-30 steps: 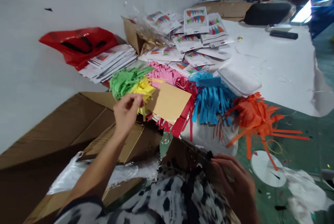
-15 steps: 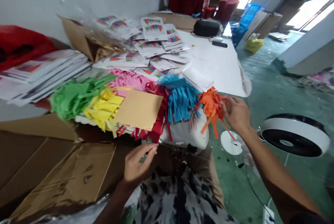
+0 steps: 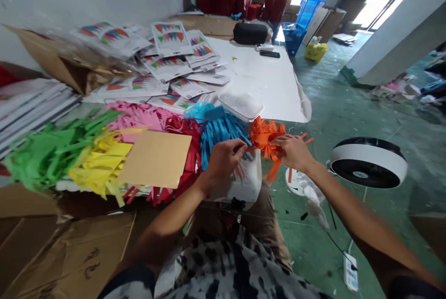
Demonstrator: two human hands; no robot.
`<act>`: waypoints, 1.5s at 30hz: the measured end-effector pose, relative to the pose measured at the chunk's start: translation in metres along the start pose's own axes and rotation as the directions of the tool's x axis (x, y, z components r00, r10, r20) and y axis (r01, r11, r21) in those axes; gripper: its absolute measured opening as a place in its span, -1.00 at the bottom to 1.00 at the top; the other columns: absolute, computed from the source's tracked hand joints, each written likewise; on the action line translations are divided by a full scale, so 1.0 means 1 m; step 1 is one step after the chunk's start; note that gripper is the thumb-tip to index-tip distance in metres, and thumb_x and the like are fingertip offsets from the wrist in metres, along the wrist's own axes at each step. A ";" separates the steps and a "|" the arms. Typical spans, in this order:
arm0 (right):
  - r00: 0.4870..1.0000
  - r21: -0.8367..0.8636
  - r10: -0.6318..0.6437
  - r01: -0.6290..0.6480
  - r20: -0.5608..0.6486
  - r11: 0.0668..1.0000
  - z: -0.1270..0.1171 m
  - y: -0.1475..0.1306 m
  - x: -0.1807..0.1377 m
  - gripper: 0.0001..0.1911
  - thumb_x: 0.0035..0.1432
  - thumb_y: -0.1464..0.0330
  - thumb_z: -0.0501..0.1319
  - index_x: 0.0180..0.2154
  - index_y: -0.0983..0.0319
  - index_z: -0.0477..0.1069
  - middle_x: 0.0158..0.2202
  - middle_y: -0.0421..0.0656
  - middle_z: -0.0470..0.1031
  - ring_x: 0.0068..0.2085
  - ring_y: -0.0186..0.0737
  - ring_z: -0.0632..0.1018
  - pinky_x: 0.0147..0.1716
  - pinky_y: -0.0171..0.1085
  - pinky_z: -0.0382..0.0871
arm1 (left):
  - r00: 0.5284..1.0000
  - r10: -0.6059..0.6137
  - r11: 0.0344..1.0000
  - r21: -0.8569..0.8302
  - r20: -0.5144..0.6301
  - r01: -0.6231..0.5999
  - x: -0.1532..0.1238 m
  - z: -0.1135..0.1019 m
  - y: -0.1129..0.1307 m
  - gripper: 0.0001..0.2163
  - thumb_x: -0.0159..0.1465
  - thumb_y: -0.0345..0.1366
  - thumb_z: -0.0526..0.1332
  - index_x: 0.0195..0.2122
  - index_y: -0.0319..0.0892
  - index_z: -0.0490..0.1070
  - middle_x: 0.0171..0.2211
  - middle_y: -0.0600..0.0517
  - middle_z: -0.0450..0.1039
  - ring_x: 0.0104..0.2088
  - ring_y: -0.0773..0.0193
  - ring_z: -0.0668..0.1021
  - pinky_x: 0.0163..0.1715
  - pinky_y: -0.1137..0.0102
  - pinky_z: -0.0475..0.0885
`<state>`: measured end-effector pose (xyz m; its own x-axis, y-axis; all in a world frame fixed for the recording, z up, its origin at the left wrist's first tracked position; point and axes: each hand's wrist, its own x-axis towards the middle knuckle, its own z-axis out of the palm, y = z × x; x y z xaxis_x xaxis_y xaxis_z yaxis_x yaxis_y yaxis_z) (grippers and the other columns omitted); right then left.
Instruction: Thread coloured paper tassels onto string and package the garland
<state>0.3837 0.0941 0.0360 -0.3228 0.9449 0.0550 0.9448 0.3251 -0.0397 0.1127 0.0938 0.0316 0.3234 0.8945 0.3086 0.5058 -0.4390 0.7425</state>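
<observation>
At the table's right front corner lies a bunch of orange paper fringe [image 3: 265, 133], its strips hanging over the edge. My right hand [image 3: 294, 151] is closed on the right side of this bunch. My left hand [image 3: 225, 162] pinches the end of an orange strip just left of it, in front of the blue paper fringe [image 3: 223, 127]. Farther left lie dark red fringe [image 3: 191, 150], pink fringe [image 3: 139, 115], yellow fringe [image 3: 99, 159] and green fringe [image 3: 52, 146]. A tan square card [image 3: 156, 157] rests over the red and yellow bunches.
Printed white packets [image 3: 170, 39] are heaped behind the fringes. A clear plastic tray [image 3: 242, 104] sits behind the blue bunch. An open cardboard box [image 3: 87, 248] stands at lower left. A round white-and-black fan [image 3: 369, 162] stands right, near a power strip [image 3: 350, 271].
My left hand has come up and right from below the table edge to the orange fringe and pinches a strip. My right hand stays at the bunch. The view has shifted right.
</observation>
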 end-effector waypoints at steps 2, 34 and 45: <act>1.000 0.023 0.012 -0.012 0.014 1.000 -0.007 -0.001 0.003 -0.73 0.34 0.39 0.20 -0.05 0.15 0.65 0.00 -0.09 0.70 0.07 0.01 0.59 0.01 -0.08 0.25 | 0.999 -0.016 1.000 0.011 0.037 0.016 0.020 0.013 -0.002 -0.87 0.42 -0.31 0.27 -0.24 -0.10 0.63 -0.26 0.03 0.71 -0.27 0.17 0.68 -0.26 0.33 0.45; 0.949 0.121 -0.063 0.104 -0.309 0.987 -0.023 0.014 -0.018 -0.64 0.52 0.23 0.07 -0.08 0.11 0.66 -0.11 -0.11 0.70 -0.02 -0.04 0.59 0.17 0.00 0.20 | 0.944 0.316 0.948 0.017 0.096 -0.319 0.066 0.054 0.006 -0.71 0.44 -0.01 0.25 -0.23 -0.04 0.70 -0.24 -0.05 0.71 -0.14 0.11 0.65 0.03 0.17 0.49; 0.899 0.376 -0.046 0.227 -0.435 0.898 -0.046 0.019 0.019 -0.70 0.42 0.23 0.18 -0.17 0.14 0.70 -0.03 -0.13 0.72 0.01 -0.08 0.68 0.12 -0.03 0.46 | 0.986 -0.045 0.895 -0.445 -0.159 -0.031 0.079 0.052 -0.019 -0.70 0.49 -0.07 0.19 0.01 -0.11 0.62 0.03 -0.11 0.66 0.07 0.13 0.64 0.16 0.21 0.50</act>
<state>0.3984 0.1167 0.0822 -0.3093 0.8176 0.4857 0.7547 0.5218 -0.3978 0.1703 0.1682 0.0112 0.1690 0.9153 0.3657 0.0862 -0.3834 0.9196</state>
